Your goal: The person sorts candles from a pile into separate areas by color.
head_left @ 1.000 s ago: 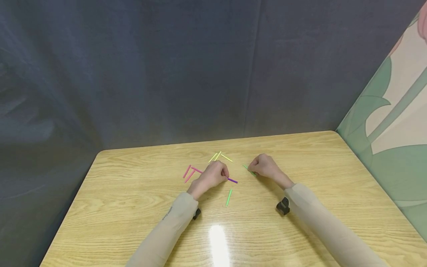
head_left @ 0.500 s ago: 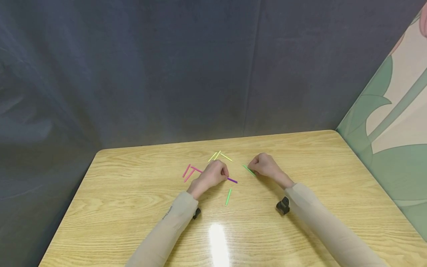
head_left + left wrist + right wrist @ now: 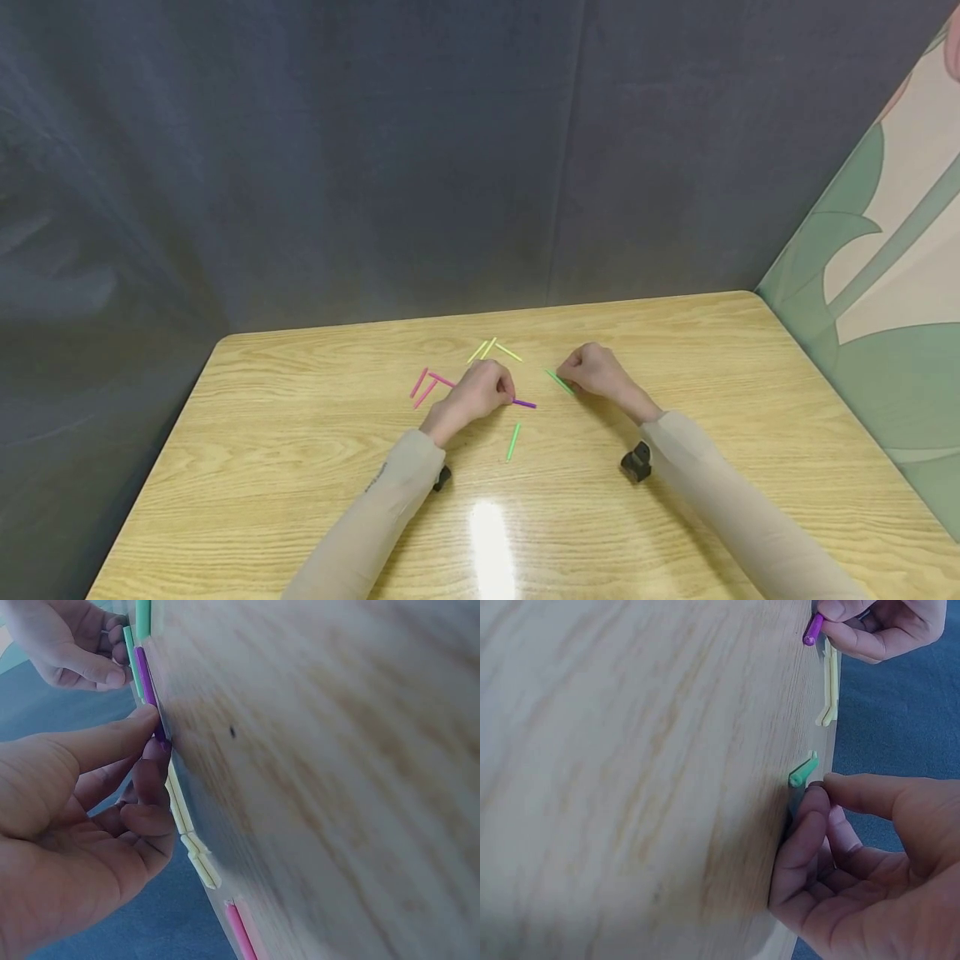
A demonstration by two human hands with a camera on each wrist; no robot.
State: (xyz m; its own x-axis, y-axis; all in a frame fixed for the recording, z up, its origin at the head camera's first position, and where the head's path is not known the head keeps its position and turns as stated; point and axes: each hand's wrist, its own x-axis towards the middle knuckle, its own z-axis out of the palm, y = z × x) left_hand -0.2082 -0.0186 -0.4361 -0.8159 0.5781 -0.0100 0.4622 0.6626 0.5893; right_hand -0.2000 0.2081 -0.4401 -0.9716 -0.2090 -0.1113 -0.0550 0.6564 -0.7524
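Note:
My left hand pinches a purple stick between thumb and fingers, low over the wooden table. In the left wrist view that purple stick points away from the left hand. My right hand has curled fingers beside a green stick lying on the table. The right wrist view shows this green stick just past the fingertips of the right hand, not between them; whether they touch it is unclear. Nearer the person lies another green stick.
Three yellow sticks lie behind the left hand, and three pink sticks lie to its left. The wooden table meets a dark curtain at the back. A patterned panel borders its right side.
The far end of the purple stick has swung slightly away from the person. The right fingers covered part of the green stick earlier; more of it shows now.

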